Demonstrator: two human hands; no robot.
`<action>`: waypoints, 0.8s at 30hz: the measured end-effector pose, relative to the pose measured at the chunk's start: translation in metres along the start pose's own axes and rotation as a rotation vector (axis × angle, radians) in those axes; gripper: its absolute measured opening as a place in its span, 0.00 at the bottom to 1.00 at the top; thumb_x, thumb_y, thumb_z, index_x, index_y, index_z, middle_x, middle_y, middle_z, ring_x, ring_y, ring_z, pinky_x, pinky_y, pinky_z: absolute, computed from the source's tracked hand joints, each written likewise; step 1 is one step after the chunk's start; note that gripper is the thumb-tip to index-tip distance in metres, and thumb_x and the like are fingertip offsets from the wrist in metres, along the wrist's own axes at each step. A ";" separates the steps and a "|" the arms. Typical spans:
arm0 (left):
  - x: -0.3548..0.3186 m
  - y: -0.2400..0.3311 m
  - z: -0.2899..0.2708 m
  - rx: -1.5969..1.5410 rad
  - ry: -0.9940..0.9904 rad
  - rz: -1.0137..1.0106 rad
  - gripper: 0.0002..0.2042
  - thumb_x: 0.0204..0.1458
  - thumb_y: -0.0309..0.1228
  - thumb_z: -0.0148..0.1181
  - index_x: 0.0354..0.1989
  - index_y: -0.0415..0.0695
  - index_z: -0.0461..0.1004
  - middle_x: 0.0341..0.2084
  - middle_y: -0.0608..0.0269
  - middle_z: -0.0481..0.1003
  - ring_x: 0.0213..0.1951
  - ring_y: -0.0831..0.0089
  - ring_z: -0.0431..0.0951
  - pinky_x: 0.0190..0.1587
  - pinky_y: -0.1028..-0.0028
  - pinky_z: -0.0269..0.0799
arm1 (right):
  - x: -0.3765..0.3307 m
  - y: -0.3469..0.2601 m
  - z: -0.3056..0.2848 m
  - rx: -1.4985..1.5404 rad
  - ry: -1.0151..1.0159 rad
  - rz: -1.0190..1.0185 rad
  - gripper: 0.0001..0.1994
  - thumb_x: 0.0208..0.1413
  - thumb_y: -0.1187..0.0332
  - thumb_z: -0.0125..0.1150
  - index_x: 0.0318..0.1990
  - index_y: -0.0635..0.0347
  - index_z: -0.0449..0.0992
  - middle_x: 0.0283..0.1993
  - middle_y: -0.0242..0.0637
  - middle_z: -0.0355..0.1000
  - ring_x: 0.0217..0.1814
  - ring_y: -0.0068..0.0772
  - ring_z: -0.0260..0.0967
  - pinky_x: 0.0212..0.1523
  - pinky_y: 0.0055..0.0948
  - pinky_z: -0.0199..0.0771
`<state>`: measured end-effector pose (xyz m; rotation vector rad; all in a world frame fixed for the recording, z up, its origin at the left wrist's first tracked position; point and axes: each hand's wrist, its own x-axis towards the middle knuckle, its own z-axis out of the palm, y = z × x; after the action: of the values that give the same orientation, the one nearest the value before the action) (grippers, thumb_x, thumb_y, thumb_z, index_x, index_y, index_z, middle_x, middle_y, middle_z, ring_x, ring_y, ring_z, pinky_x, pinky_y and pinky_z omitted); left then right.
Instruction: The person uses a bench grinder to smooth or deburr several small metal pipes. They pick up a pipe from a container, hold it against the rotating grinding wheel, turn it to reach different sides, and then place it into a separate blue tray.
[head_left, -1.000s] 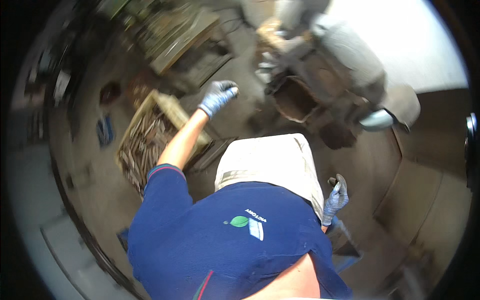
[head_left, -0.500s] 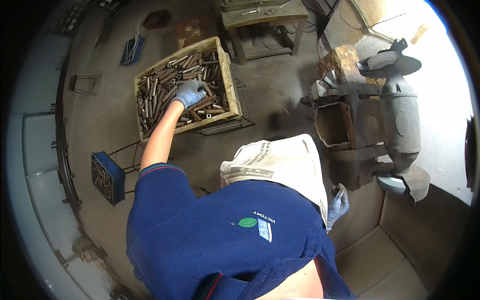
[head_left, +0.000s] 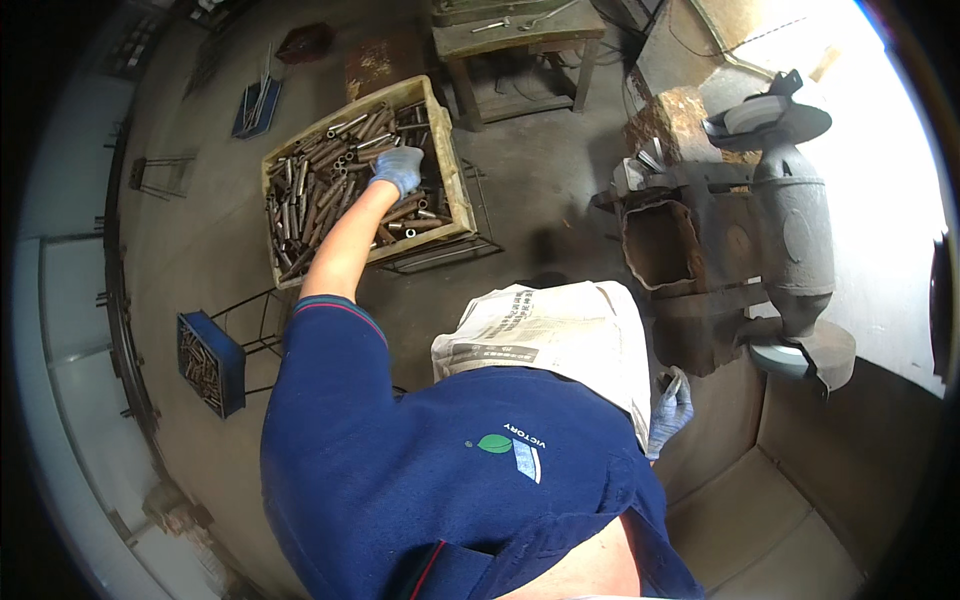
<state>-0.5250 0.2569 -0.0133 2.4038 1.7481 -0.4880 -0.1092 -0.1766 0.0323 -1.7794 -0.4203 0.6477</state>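
Step in hand, as I judge it: picking stock from the yellow crate (head_left: 452, 190). Left hand (head_left: 398, 168), in a blue-grey glove, is down inside the crate, resting on the heap of short metal tubes (head_left: 318, 190) near the crate's far right corner. Fingers curl downward onto the tubes; whether they have closed on one I cannot tell.

Right hand (head_left: 670, 408), gloved alike, hangs low on the near side of the bench grinder (head_left: 790, 215), fingers loosely curled around what looks like a small dark piece; too small to be sure.

Next move likely calls for pinching a single tube free of the tangle and lifting it clear of the crate wall without dragging its neighbours.

Counts: one yellow crate, tubes in it too many to count, several dozen at least. One blue bin (head_left: 208, 362) of smaller pieces, left of the crate and nearer the person. One grinder, two wheels showing, right of the crate. One worktop (head_left: 515, 38) beyond the crate.
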 end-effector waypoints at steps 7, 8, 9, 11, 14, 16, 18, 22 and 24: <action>-0.023 -0.009 -0.041 -0.542 0.377 -0.086 0.13 0.47 0.29 0.57 0.43 0.45 0.76 0.34 0.53 0.78 0.35 0.61 0.79 0.40 0.67 0.72 | -0.017 0.008 -0.014 0.002 0.124 0.008 0.10 0.58 0.72 0.53 0.41 0.71 0.74 0.42 0.40 0.72 0.38 0.26 0.69 0.40 0.24 0.75; -0.024 0.002 -0.050 -0.871 0.342 -0.087 0.11 0.49 0.24 0.57 0.41 0.40 0.76 0.31 0.58 0.79 0.31 0.72 0.79 0.34 0.74 0.74 | -0.017 0.006 -0.012 -0.010 0.124 -0.032 0.10 0.58 0.73 0.53 0.41 0.71 0.74 0.42 0.40 0.72 0.38 0.26 0.69 0.40 0.24 0.75; -0.023 0.016 -0.058 -1.197 0.242 -0.044 0.09 0.51 0.21 0.56 0.40 0.36 0.76 0.30 0.61 0.78 0.28 0.79 0.77 0.30 0.79 0.73 | -0.017 0.002 -0.012 -0.027 0.127 -0.075 0.09 0.57 0.74 0.53 0.41 0.71 0.74 0.42 0.40 0.72 0.38 0.26 0.69 0.40 0.23 0.75; -0.042 0.074 -0.097 -1.459 0.054 0.141 0.09 0.52 0.22 0.56 0.41 0.35 0.75 0.29 0.60 0.77 0.27 0.78 0.76 0.27 0.80 0.73 | -0.010 -0.022 -0.002 -0.072 0.091 -0.162 0.08 0.56 0.78 0.52 0.41 0.72 0.74 0.43 0.42 0.72 0.40 0.27 0.70 0.41 0.23 0.74; -0.057 0.170 -0.129 -1.557 -0.262 0.485 0.12 0.53 0.27 0.56 0.44 0.35 0.72 0.30 0.60 0.77 0.26 0.77 0.76 0.32 0.79 0.74 | 0.003 -0.067 0.024 0.032 -0.046 -0.349 0.12 0.46 0.82 0.54 0.41 0.73 0.75 0.46 0.48 0.72 0.48 0.38 0.70 0.47 0.31 0.72; -0.063 0.229 -0.131 -1.511 -0.436 0.605 0.12 0.53 0.27 0.56 0.44 0.35 0.73 0.30 0.60 0.77 0.28 0.76 0.76 0.33 0.79 0.74 | 0.015 -0.096 0.033 -0.127 -0.193 -0.530 0.16 0.39 0.75 0.58 0.40 0.71 0.75 0.49 0.49 0.70 0.47 0.38 0.71 0.47 0.30 0.72; -0.079 0.280 -0.138 -1.499 -0.479 0.727 0.12 0.52 0.24 0.56 0.44 0.34 0.73 0.32 0.59 0.77 0.32 0.76 0.77 0.37 0.78 0.74 | 0.017 -0.129 0.044 -0.050 -0.241 -0.524 0.15 0.41 0.76 0.57 0.40 0.70 0.75 0.51 0.49 0.69 0.47 0.36 0.72 0.47 0.29 0.72; -0.096 0.338 -0.136 -1.450 -0.483 0.957 0.13 0.51 0.18 0.55 0.46 0.35 0.72 0.38 0.59 0.76 0.40 0.76 0.75 0.46 0.76 0.73 | 0.015 -0.111 0.038 -0.063 0.030 -0.485 0.16 0.39 0.74 0.67 0.39 0.69 0.76 0.47 0.46 0.70 0.45 0.37 0.72 0.46 0.28 0.72; -0.107 0.354 -0.134 -1.453 -0.498 1.040 0.13 0.51 0.17 0.55 0.46 0.35 0.72 0.38 0.59 0.76 0.41 0.76 0.75 0.46 0.77 0.73 | 0.009 -0.106 0.029 -0.114 0.167 -0.549 0.17 0.38 0.73 0.69 0.39 0.68 0.76 0.46 0.46 0.70 0.45 0.38 0.72 0.46 0.29 0.72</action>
<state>-0.1959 0.0856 0.1181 1.4554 0.1709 0.2728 -0.1159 -0.1180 0.1249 -1.7022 -0.8037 0.0892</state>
